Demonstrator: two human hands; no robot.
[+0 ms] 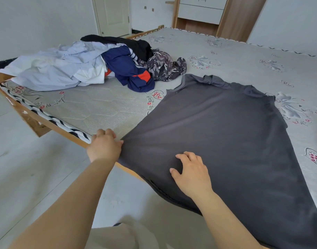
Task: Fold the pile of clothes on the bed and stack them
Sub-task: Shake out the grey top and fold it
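Head view looks down on the bed (226,56), its flowered mattress filling the frame. Spread flat across the near corner lies the dark grey shirt (226,141), collar away, hem hanging over the edge. Back at the far left, the pile of clothes (93,63) sits heaped and unfolded, well apart from the shirt. Left hand (104,144) has its grip pinched on the shirt's left edge. Right hand (191,171) rests on the fabric, fingers loosely curved, holding nothing.
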